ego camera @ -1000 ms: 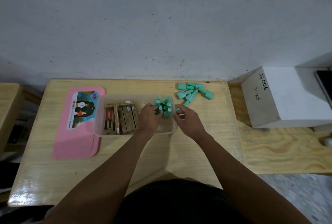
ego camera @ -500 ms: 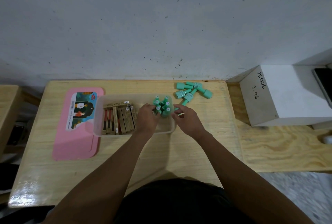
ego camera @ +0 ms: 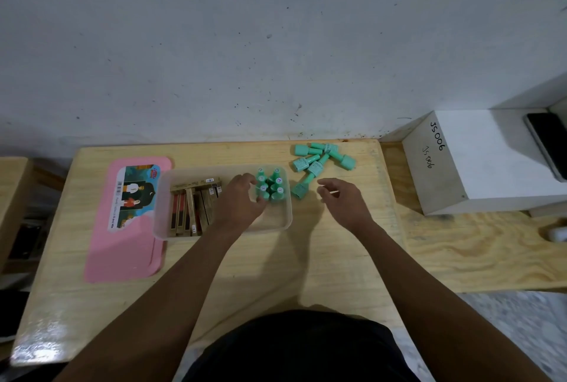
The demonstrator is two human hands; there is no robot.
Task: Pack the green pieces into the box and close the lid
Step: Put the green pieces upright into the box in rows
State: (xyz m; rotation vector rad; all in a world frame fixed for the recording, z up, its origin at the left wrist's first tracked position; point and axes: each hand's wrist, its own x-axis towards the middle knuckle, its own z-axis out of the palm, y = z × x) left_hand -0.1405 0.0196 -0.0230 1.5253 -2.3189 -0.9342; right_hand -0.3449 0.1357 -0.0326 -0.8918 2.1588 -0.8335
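Left hand: left hand is sitting inside the box, fingers loosely curled and pressing up against the packed bottles, kind of steadying them, not really gripping any one of them as far as I can tell
Right hand: right hand is hovering over the table just right of the box, fingers spread and relaxed, holding nothing, looks to me like it's lining up for the nearest loose bottle
Box: clear plastic box is sitting mid-table with the lid off, brown cartons are filling its left half
Packed so far: a cluster of green bottles is standing upright in the far right corner of the box, caps up, six-ish by my count but the hand is hiding part of it
Still out: loose green bottles are lying on their sides in a messy pile on the table beyond and right of the box, one is lying right beside the box wall, looks like seven or so
Lid: pink lid is lying flat just left of the box, its edge tucked right against or slightly under it
Progress: I'm guessing roughly halfway on the packing, then the lid is still waiting to go on
Watch out: standing bottles are looking tippy, so dropping new ones in could knock them over
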